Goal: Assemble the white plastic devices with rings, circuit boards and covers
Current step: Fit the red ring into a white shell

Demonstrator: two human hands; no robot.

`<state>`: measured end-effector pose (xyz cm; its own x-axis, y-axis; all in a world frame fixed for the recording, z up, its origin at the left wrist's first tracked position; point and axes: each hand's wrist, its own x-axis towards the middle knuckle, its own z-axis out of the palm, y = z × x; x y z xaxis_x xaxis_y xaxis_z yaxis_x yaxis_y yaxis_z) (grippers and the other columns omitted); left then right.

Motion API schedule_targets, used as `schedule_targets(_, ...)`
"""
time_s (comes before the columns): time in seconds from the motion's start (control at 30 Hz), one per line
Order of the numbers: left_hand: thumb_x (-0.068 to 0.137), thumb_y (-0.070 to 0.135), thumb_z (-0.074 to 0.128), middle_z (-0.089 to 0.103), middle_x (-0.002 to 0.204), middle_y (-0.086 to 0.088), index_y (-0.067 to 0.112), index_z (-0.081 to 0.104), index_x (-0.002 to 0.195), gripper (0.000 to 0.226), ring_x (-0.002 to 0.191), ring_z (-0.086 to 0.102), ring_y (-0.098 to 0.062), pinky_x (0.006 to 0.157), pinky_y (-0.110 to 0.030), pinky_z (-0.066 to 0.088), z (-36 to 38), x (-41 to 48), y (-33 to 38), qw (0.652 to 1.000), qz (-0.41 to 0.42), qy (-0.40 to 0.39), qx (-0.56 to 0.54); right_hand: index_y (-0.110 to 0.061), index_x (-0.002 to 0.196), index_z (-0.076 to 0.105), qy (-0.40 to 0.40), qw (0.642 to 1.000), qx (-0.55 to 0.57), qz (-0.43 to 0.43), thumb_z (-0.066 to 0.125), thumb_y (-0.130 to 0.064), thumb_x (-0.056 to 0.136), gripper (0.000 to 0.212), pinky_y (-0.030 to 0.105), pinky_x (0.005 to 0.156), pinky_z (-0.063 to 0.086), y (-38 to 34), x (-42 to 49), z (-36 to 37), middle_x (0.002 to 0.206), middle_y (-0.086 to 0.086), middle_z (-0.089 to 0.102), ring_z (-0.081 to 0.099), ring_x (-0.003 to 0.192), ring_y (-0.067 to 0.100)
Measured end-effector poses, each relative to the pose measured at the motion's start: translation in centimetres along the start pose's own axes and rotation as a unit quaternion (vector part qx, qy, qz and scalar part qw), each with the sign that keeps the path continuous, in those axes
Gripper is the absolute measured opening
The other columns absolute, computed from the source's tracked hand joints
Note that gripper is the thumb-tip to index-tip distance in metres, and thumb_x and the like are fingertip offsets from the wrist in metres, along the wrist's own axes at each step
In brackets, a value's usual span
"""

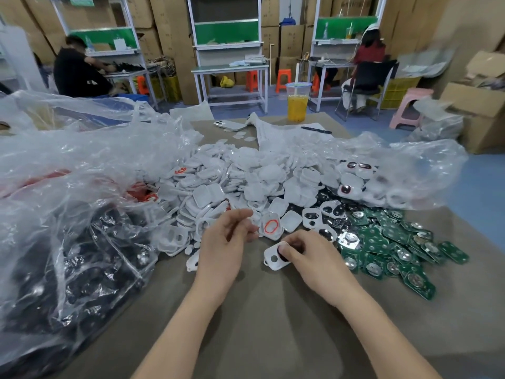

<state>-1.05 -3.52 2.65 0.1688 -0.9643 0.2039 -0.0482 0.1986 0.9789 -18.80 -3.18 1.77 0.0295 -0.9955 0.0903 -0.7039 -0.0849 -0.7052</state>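
Right hand (308, 258) pinches flat white plastic shell with two holes (274, 259), just left of green circuit-board pile (396, 242). Left hand (226, 236), further left of pile: fingers loosely curled, nothing seen held. Shell likely light, stiff, slick; best taken by its edges.

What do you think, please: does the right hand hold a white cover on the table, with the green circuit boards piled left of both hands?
Not quite: the head view shows the green circuit boards piled right of both hands, not left. The right hand does hold a white cover on the table.
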Motion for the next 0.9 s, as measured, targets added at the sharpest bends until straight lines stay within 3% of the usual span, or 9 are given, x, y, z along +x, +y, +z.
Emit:
schedule_targets(0.07, 0.099, 0.009, 0.063, 0.078, 0.087, 0.001, 0.023, 0.071, 0.101, 0.016, 0.081, 0.076, -0.016, 0.078, -0.020, 0.057, 0.3, -0.2, 0.1, 1.000, -0.006, -0.011, -0.024, -0.034, 0.092, 0.068, 0.015, 0.998, 0.058, 0.009, 0.063, -0.039, 0.093, 0.007, 0.014, 0.065, 0.037, 0.4, -0.2, -0.3, 0.091, -0.017, 0.068, 0.057, 0.085, -0.003)
schedule_targets(0.17, 0.095, 0.012, 0.069, 0.078, 0.089, -0.001, 0.022, 0.072, 0.098, 0.011, 0.083, 0.076, -0.019, 0.083, -0.027, 0.058, 0.7, -0.5, 0.2, 0.998, -0.022, -0.047, -0.022, -0.034, 0.087, 0.068, 0.042, 0.995, 0.090, 0.010, 0.067, -0.039, 0.091, 0.006, 0.018, 0.067, 0.042, 0.9, -0.3, -0.3, 0.085, -0.017, 0.071, 0.061, 0.080, -0.004)
schedule_targets(0.3, 0.094, 0.011, 0.070, 0.077, 0.106, 0.005, 0.017, 0.074, 0.100, 0.009, 0.094, 0.075, -0.022, 0.085, -0.024, 0.056, 0.8, -0.8, 0.4, 0.992, -0.057, -0.105, -0.040, -0.031, 0.086, 0.068, 0.089, 0.979, 0.184, 0.001, 0.071, -0.030, 0.091, 0.006, 0.016, 0.066, 0.048, 1.0, -0.6, -0.1, 0.081, -0.019, 0.071, 0.067, 0.073, 0.001)
schedule_targets(0.4, 0.093, 0.010, 0.071, 0.074, 0.117, 0.011, 0.020, 0.077, 0.093, 0.012, 0.098, 0.073, -0.015, 0.086, -0.022, 0.055, 1.4, -1.2, 0.4, 0.987, -0.077, -0.129, -0.057, -0.029, 0.087, 0.070, 0.101, 0.952, 0.288, 0.026, 0.073, -0.027, 0.091, 0.005, 0.015, 0.059, 0.050, 1.1, -0.6, -0.3, 0.080, -0.013, 0.072, 0.071, 0.063, 0.011)
schedule_targets(0.53, 0.092, 0.019, 0.073, 0.074, 0.113, 0.014, 0.028, 0.079, 0.093, 0.010, 0.097, 0.070, -0.004, 0.083, -0.018, 0.054, 2.2, -1.1, 0.3, 0.991, -0.056, -0.121, -0.021, -0.019, 0.091, 0.071, 0.095, 0.923, 0.372, 0.016, 0.074, -0.020, 0.091, 0.003, 0.018, 0.061, 0.053, 1.1, -0.6, -0.8, 0.083, 0.000, 0.075, 0.073, 0.065, 0.020)
schedule_targets(0.67, 0.094, 0.020, 0.071, 0.075, 0.099, 0.002, 0.029, 0.074, 0.096, 0.009, 0.079, 0.070, -0.015, 0.078, -0.021, 0.054, 3.1, -1.3, -0.1, 0.991, -0.064, -0.116, -0.027, -0.022, 0.086, 0.071, 0.088, 0.921, 0.379, 0.003, 0.075, -0.019, 0.090, 0.007, 0.022, 0.062, 0.056, 1.4, -0.6, -0.9, 0.081, -0.001, 0.074, 0.072, 0.063, 0.019)
schedule_targets(0.8, 0.097, 0.015, 0.067, 0.072, 0.097, -0.008, 0.029, 0.067, 0.093, 0.014, 0.090, 0.073, -0.037, 0.079, -0.030, 0.051, 3.4, -1.2, -0.2, 0.991, -0.055, -0.123, -0.026, -0.031, 0.081, 0.069, 0.085, 0.928, 0.361, -0.004, 0.077, -0.026, 0.088, 0.011, 0.025, 0.064, 0.058, 1.6, -0.5, -0.7, 0.080, -0.006, 0.073, 0.073, 0.062, 0.020)
schedule_targets(0.9, 0.094, 0.022, 0.068, 0.071, 0.105, -0.013, 0.029, 0.062, 0.105, 0.015, 0.092, 0.074, -0.037, 0.086, -0.044, 0.050, 3.4, -1.3, -0.1, 0.989, -0.062, -0.131, -0.035, -0.032, 0.083, 0.069, 0.085, 0.932, 0.353, -0.005, 0.077, -0.031, 0.087, 0.009, 0.022, 0.064, 0.055, 1.7, -0.5, -0.6, 0.082, -0.008, 0.073, 0.073, 0.063, 0.019)
